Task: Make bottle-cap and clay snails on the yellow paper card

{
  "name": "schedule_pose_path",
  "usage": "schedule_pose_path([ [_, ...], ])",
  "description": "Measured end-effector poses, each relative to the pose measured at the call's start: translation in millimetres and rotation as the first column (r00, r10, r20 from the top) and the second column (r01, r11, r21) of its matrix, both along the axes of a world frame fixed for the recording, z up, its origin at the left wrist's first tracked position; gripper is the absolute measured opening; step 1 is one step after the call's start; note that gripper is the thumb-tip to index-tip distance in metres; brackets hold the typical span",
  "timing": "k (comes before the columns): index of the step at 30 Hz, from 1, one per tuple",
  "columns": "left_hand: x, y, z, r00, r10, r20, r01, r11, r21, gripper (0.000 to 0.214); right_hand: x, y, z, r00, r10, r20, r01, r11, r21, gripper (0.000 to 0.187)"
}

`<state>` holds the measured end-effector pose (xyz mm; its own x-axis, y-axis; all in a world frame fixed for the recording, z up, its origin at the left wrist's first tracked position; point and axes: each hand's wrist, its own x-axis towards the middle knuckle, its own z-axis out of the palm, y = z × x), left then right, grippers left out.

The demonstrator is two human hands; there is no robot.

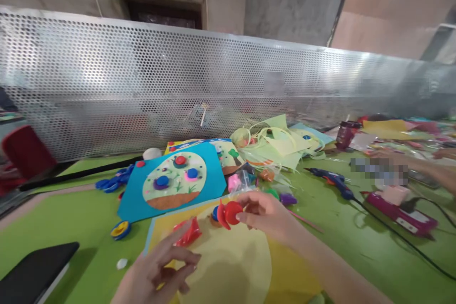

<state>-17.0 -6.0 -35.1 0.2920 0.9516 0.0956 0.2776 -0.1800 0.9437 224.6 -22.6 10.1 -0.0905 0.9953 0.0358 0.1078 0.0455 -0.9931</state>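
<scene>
Above the upper part of a cream paper oval [228, 266], my right hand [265, 211] pinches a red bottle cap [233, 213] between thumb and fingers. A curved red piece [223, 214] shows against the cap's left side; whether the two are joined I cannot tell. Just behind it is a small blue round piece [215, 213], partly hidden. My left hand [160, 266] hovers over the lower left of the yellow sheet [292, 270], fingers apart and holding nothing. Beyond its fingertips lies a crumpled red packet [188, 232].
A blue card [131, 199] decorated with caps lies behind. Left are a blue-and-yellow ring [120, 230], blue scissors [110, 183] and a black tablet-like device [39, 266]. A glue gun [333, 180] with its cord, a cup [347, 134] and a co-worker's arm [420, 166] are right.
</scene>
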Motion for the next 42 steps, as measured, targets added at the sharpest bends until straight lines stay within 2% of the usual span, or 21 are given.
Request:
schedule_pose_path([
  [5, 0, -4, 15.7, 0.996, -0.083, 0.024, 0.082, 0.996, 0.033, 0.031, -3, -6, -4.2, 0.999, 0.023, 0.032, -0.022, 0.999, -0.026, 0.028],
  [10, 6, -11, 28.1, 0.983, -0.013, 0.182, 0.016, 1.000, -0.020, 0.041, -6, -14, -5.6, 0.997, 0.036, 0.073, -0.030, 0.996, -0.079, 0.030],
  [15, 5, -13, 31.3, 0.963, -0.032, 0.267, 0.085, 0.978, -0.190, 0.046, -7, -18, -4.5, 0.994, 0.058, 0.096, -0.051, 0.996, -0.075, 0.031],
  [21, 3, -12, 36.4, 0.944, -0.068, 0.324, 0.107, 0.989, -0.102, 0.037, -9, -24, -0.3, 0.976, 0.175, 0.130, -0.174, 0.985, -0.018, 0.023],
  [24, 3, -12, 37.9, 0.950, -0.058, 0.308, 0.081, 0.995, -0.062, 0.043, -11, -26, 2.4, 0.964, 0.214, 0.160, -0.217, 0.976, 0.000, 0.019],
  [27, 3, -13, 38.0, 0.951, -0.058, 0.303, 0.087, 0.993, -0.083, 0.051, -13, -28, 5.4, 0.955, 0.230, 0.187, -0.237, 0.971, 0.017, 0.014],
  [31, 3, -16, 38.2, 0.958, -0.064, 0.279, 0.108, 0.984, -0.144, 0.056, -17, -30, 8.0, 0.949, 0.286, 0.135, -0.293, 0.955, 0.039, 0.015],
  [34, 2, -16, 37.2, 0.953, -0.088, 0.290, 0.127, 0.985, -0.120, 0.058, -17, -33, 7.6, 0.945, 0.301, 0.129, -0.310, 0.949, 0.056, 0.018],
  [38, -1, -13, 31.3, 0.943, -0.108, 0.315, 0.128, 0.991, -0.044, 0.063, -12, -33, 3.3, 0.959, 0.268, 0.096, -0.278, 0.954, 0.109, 0.016],
  [42, -5, -9, 26.7, 0.946, -0.092, 0.312, 0.128, 0.987, -0.096, 0.071, -6, -31, -2.8, 0.994, 0.107, -0.005, -0.105, 0.981, 0.162, 0.018],
])
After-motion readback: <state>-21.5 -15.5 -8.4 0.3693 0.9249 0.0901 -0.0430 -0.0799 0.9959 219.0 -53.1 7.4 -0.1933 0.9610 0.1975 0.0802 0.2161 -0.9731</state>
